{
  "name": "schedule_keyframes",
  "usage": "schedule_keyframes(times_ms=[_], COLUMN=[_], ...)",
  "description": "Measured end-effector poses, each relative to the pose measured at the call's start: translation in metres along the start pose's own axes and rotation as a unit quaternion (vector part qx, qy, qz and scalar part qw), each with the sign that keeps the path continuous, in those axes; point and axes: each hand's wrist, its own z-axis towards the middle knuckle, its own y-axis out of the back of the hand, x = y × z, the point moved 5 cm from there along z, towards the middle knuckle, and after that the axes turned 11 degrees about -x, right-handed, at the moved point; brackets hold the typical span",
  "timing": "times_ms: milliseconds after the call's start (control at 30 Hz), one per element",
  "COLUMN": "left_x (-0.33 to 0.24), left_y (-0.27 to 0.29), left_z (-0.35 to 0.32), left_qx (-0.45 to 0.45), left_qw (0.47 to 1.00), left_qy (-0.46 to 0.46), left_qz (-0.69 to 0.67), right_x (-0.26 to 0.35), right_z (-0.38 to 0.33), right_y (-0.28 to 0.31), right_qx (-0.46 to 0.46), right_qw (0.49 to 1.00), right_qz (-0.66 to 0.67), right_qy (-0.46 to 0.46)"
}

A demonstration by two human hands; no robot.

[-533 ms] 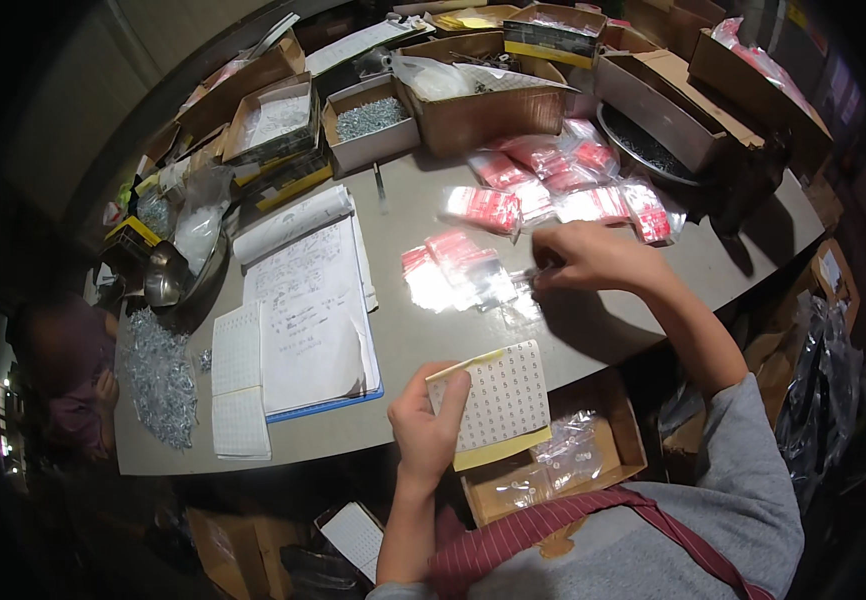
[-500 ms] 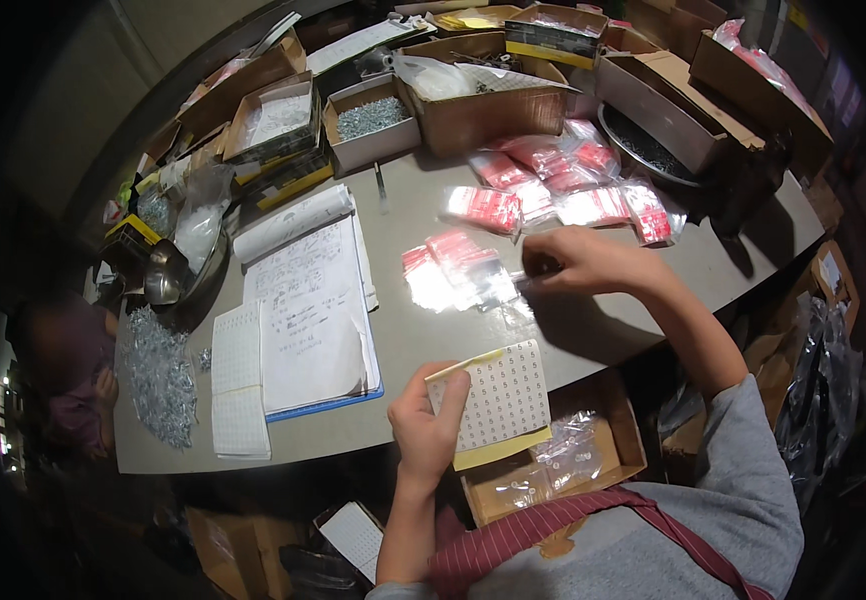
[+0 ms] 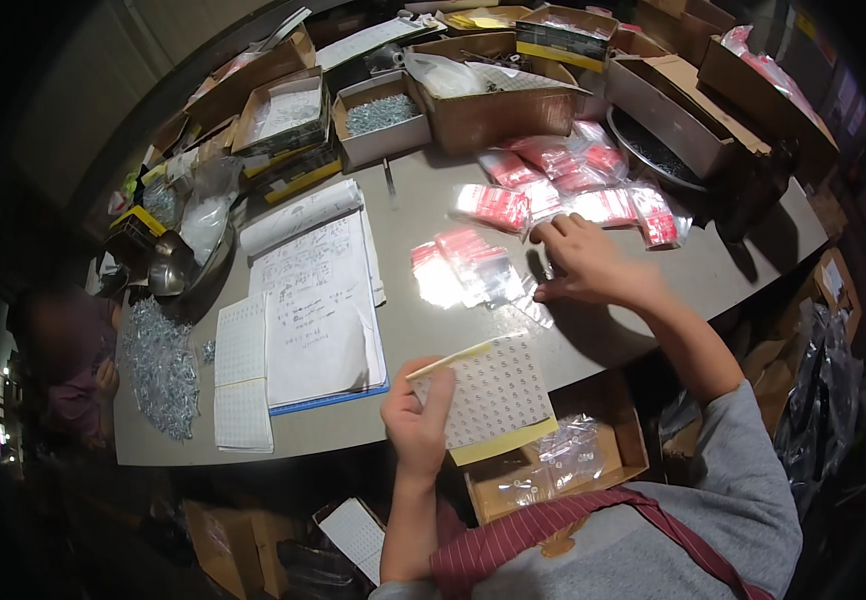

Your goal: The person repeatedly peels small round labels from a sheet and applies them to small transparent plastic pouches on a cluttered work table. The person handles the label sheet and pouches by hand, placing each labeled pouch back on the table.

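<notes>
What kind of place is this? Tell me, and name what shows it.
Probably a hardware packing or stockroom bench. Open cardboard boxes of screws line the table, small red-topped bags lie in piles, and the left hand holds a label sheet beside an open ledger.

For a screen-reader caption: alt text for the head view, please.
A person's left hand holds a sticker sheet at the table edge while the right hand presses small clear bags. An open notebook lies to the left.

grey table (image 3: 653, 290): open notebook (image 3: 318, 300) at 9 o'clock, red-topped bags (image 3: 573, 185) at 1, loose screws (image 3: 158, 365) far 9, cardboard boxes (image 3: 493, 105) at 12.
</notes>
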Motion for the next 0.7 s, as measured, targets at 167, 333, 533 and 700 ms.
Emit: schedule_keyframes(times_ms=[167,333,533,700], left_x=[-0.010,-0.017,-0.010,-0.014], left_y=[0.011,0.025,0.029,0.019], left_z=[0.003,0.006,0.009,0.011], left_qx=[-0.036,-0.072,-0.049,-0.061], left_qw=[0.990,0.989,0.993,0.996], left_qy=[0.051,0.041,0.035,0.009], left_qz=[-0.128,-0.124,-0.099,-0.061], right_x=[-0.010,0.033,0.051,0.044], right_z=[-0.035,-0.079,-0.061,-0.022], right_y=[0.004,0.028,0.023,-0.004], right_qx=[-0.014,0.106,0.195,-0.111], right_qw=[0.994,0.976,0.916,0.966], right_qz=[0.083,0.157,0.308,0.113], right_qy=[0.076,0.104,0.165,0.202])
